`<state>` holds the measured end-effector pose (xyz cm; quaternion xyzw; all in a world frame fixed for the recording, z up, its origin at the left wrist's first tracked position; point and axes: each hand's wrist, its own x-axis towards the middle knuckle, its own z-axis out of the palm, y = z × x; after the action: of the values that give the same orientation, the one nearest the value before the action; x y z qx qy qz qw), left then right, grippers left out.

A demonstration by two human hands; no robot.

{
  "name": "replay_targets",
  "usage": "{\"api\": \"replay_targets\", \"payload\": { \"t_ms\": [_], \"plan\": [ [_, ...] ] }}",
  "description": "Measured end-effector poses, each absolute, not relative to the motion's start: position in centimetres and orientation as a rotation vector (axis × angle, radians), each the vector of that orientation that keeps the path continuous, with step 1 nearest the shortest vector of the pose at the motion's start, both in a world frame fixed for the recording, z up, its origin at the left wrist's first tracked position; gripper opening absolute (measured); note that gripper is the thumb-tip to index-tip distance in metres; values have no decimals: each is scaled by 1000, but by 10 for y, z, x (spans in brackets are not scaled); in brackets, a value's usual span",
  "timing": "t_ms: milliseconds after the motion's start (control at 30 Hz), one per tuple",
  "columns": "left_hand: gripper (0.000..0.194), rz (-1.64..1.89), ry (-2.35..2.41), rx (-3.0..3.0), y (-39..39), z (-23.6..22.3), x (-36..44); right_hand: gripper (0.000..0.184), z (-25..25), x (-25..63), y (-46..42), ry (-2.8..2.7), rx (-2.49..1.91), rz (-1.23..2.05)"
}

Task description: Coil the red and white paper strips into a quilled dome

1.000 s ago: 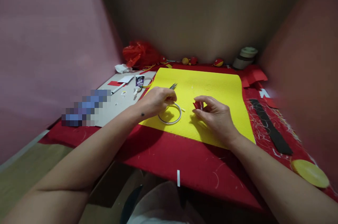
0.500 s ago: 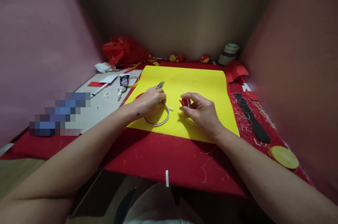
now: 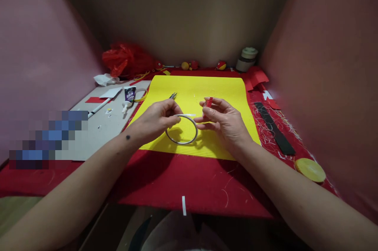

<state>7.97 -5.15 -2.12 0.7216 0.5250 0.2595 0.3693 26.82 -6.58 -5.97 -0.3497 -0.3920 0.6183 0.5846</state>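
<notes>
Pinched between the thumb and fingers of my left hand (image 3: 156, 119) is a thin roll of narrow tape (image 3: 196, 132), standing upright as a white-grey ring. A short white strip shows at its top, beside the right fingertips. My right hand (image 3: 230, 123) grips a small red corrugated piece (image 3: 210, 102) between thumb and forefinger, its other fingers reaching toward the ring. Both hands are over a yellow corrugated sheet (image 3: 197, 85). Behind my left hand, the grey metal tips of a tool (image 3: 173, 95) show; the rest is hidden.
A grey board (image 3: 115, 125) on the left bears a glue tube (image 3: 129, 95) and paper scraps. A red plastic bag (image 3: 121, 60) and a lidded jar (image 3: 247, 60) stand behind. A black strip (image 3: 274, 129) and a yellow coil (image 3: 310, 170) lie right, among loose threads on red cloth.
My left hand has lifted the tape roll and turned it toward the right hand. The right hand has turned, bringing the red piece upward and its fingers closer to the ring.
</notes>
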Motion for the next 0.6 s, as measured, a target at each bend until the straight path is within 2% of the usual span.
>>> {"api": "replay_targets", "payload": {
  "t_ms": [167, 333, 600],
  "plan": [
    [14, 770, 1216, 1659, -59, -24, 83, 39, -60, 269, -66, -865, -848, 1473],
    [24, 737, 1128, 1512, -64, -21, 86, 38, -58, 269, -67, -897, -822, 1471],
    [18, 755, 1060, 1430, -66, -21, 85, 41, -57, 267, -68, -968, -806, 1464]
  ]
}}
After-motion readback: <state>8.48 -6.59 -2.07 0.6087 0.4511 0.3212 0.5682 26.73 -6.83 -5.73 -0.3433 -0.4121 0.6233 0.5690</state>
